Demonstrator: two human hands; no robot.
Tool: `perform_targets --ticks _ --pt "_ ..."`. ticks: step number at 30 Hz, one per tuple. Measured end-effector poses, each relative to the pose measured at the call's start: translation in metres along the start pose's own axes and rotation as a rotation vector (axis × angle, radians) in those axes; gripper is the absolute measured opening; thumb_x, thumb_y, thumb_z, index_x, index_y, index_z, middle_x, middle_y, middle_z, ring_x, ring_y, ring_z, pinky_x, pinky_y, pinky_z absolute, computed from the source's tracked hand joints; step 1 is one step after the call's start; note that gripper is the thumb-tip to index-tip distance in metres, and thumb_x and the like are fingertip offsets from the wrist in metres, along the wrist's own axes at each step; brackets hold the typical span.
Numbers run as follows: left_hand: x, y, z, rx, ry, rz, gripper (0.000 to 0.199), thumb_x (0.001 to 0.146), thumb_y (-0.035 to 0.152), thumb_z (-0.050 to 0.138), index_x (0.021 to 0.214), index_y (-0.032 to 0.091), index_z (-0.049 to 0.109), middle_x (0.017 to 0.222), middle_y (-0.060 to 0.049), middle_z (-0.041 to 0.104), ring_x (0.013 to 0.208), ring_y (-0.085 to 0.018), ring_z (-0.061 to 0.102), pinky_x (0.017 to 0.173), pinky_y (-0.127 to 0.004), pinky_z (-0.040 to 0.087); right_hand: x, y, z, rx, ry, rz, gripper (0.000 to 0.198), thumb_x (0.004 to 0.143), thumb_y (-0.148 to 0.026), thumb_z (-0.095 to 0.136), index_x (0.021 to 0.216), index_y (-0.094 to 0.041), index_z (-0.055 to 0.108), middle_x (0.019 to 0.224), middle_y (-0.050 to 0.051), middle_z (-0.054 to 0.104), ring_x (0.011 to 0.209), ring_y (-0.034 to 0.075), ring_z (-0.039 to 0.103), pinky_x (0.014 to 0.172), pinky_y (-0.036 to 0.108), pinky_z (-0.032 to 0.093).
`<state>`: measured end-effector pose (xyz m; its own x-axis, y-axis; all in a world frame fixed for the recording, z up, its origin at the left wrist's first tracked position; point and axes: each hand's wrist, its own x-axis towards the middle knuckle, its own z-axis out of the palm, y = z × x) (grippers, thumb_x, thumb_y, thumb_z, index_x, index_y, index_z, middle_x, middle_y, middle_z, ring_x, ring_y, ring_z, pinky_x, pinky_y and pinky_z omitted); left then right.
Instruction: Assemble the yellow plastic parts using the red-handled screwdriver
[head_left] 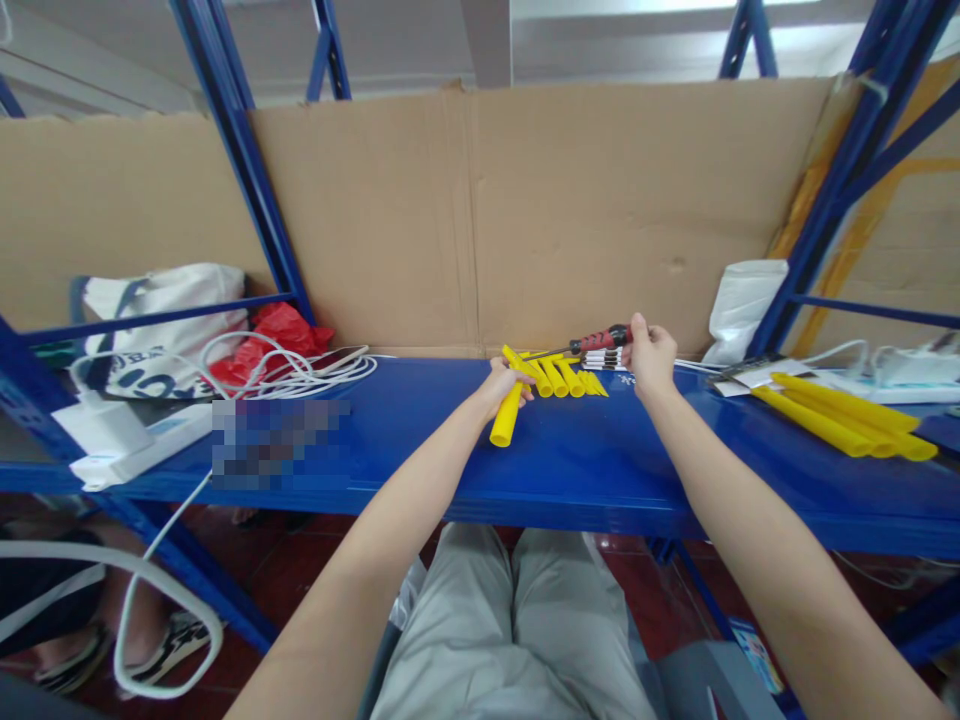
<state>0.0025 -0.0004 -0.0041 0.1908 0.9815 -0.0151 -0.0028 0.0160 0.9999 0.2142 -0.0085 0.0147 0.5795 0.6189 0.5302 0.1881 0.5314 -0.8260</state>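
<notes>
Yellow tube point(507, 416) is sitting in L hand point(504, 384) at the blue worktop point(412, 440), fingers wrapping it approx. midway; R hand point(651, 355) is grasping the screwdriver point(596, 341) by its handle end, shaft pointing tubeward; tube's looking light, stiff-ish, prob. smooth & a bit slippery, so mid-barrel is seeming the best hold

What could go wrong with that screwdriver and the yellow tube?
The screwdriver in the right hand points toward the left hand gripping the yellow tube; a slip might jab that hand. Other yellow pieces lie close by, so a bump could scatter them.
</notes>
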Motion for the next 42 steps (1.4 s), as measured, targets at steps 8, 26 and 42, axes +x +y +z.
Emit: perform_targets --ticks 8,26,42 --pt "-0.006 0.0 0.005 -0.057 -0.091 0.017 0.064 0.07 0.001 0.059 0.12 0.02 0.023 0.07 0.002 0.062 0.036 -0.009 0.051 0.035 -0.018 0.035 0.001 0.001 0.0 -0.002 0.004 0.032 0.049 0.072 -0.07 0.052 0.066 -0.023 0.044 0.042 -0.005 0.044 0.036 0.012 0.042 0.038 0.027 0.036" --pt "0.0 -0.001 0.002 -0.17 -0.142 -0.003 0.058 0.074 0.008 0.061 0.124 0.013 0.031 0.081 -0.008 0.07 0.038 -0.01 0.054 0.035 -0.021 0.038 -0.006 -0.007 0.001 -0.006 -0.008 0.026 0.049 0.072 -0.07 0.052 0.064 -0.023 0.043 0.04 -0.006 0.043 0.034 0.01 0.038 0.036 0.026 0.032" --pt "0.0 -0.005 0.006 -0.013 -0.047 0.043 0.06 0.073 0.002 0.056 0.118 0.021 0.022 0.08 0.001 0.061 0.038 -0.008 0.052 0.036 -0.02 0.041 -0.005 -0.005 0.0 -0.022 -0.048 -0.093 0.053 0.068 -0.075 0.051 0.069 -0.022 0.045 0.044 -0.007 0.044 0.036 0.009 0.038 0.038 0.025 0.031"
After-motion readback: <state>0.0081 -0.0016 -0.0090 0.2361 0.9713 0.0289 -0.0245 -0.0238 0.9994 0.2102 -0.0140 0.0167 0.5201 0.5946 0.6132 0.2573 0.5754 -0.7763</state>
